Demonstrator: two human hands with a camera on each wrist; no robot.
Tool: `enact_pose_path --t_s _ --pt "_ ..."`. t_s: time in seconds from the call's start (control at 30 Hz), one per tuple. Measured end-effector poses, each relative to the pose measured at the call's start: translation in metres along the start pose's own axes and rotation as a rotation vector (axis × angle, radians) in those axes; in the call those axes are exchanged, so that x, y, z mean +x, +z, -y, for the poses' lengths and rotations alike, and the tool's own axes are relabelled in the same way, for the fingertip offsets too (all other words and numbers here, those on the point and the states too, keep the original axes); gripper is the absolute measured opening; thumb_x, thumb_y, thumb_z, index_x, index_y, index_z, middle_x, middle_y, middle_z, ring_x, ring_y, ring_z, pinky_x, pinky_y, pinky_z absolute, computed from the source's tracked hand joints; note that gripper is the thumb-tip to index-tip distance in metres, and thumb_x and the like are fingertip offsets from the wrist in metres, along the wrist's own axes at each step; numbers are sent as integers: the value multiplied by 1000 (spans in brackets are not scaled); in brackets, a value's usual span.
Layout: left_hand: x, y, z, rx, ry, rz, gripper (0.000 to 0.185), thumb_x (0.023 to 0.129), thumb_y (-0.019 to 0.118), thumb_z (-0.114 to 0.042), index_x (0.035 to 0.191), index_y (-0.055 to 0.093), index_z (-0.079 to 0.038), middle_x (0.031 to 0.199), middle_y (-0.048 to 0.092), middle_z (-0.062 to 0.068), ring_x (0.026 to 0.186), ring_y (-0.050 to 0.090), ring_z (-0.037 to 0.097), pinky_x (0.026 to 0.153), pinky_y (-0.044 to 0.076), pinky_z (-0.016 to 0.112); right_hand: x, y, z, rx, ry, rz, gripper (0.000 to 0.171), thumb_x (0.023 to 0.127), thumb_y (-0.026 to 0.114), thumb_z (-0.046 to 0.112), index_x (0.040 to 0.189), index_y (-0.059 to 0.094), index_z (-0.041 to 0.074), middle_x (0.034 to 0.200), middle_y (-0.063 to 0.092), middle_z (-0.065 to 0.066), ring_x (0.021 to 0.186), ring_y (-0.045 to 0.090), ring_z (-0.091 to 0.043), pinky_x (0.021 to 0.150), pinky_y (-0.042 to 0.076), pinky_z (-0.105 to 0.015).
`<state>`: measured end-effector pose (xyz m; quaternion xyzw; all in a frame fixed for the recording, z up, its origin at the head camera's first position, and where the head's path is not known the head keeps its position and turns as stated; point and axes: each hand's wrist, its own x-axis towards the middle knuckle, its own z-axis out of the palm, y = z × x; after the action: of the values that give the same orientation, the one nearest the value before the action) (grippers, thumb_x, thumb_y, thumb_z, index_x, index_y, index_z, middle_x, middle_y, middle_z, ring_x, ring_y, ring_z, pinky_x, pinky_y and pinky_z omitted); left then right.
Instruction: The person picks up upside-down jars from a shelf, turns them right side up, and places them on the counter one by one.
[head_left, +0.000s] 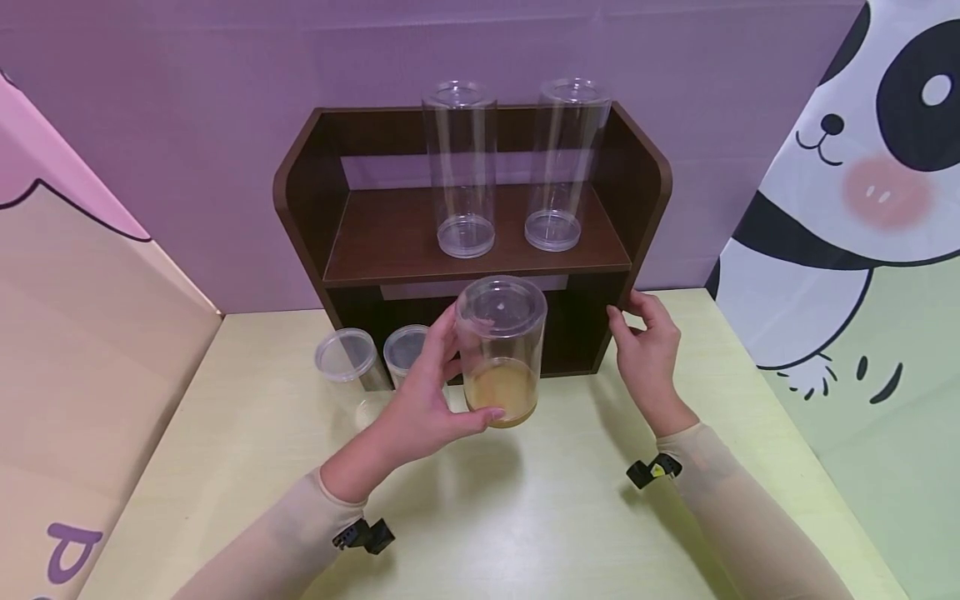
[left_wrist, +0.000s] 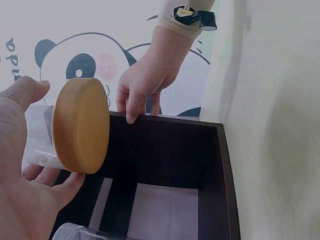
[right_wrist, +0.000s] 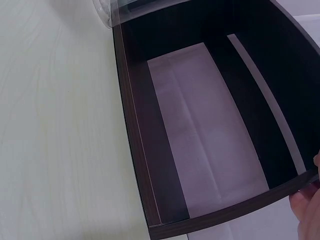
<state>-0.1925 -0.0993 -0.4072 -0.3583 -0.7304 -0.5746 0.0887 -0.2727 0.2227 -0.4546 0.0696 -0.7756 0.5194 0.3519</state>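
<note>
- Clear jar point(head_left: 501, 350) with an orange cap, held upside down in the left hand point(head_left: 420, 400), fingers wrapped around it.
- Right hand point(head_left: 647, 346): fingers curled on the dark shelf's point(head_left: 480, 233) side edge.

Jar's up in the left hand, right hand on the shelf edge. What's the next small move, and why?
Probably lift the jar toward the upper shelf, left of the two clear jars there. The left hand grips it off the table, and the right hand steadies the shelf's side panel.
</note>
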Motion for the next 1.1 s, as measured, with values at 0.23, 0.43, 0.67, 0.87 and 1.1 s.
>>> enact_pose_path --t_s 0.23,0.43,0.67,0.87,1.1 --pt "-2 2 4 14 -19 11 129 81 97 -1 177 15 -27 162 50 8 147 53 29 118 53 48 1 -4 0 -20 9 16 25 103 78 4 127 77 0 118 76 -14 106 68 -9 81 59 -12" --pt "-3 6 8 9 -15 25 129 81 97 0 176 15 -26 161 50 9 146 54 28 116 55 46 -4 -7 10 85 -53 -105 29 101 74 -4 130 70 -6 125 66 -18 119 64 -24 92 58 -19" --pt "-6 10 12 12 -17 27 128 80 97 0 176 17 -24 159 51 11 145 54 30 116 55 48 -10 -9 51 277 -188 10 26 99 68 -13 125 68 -12 121 63 -24 114 65 -27 97 56 -24" --pt "-8 14 14 11 -41 34 127 80 97 0 176 18 -25 159 52 10 146 53 29 117 54 49 -9 -11 77 383 -202 336 36 100 63 -11 136 63 -11 130 64 -22 121 64 -30 104 56 -31" --pt "-9 17 14 8 -43 39 128 80 97 0 176 17 -24 159 53 10 145 54 28 117 54 45 -5 -13 104 456 -125 588 52 106 75 20 149 57 -5 144 61 -17 129 62 -28 109 54 -32"
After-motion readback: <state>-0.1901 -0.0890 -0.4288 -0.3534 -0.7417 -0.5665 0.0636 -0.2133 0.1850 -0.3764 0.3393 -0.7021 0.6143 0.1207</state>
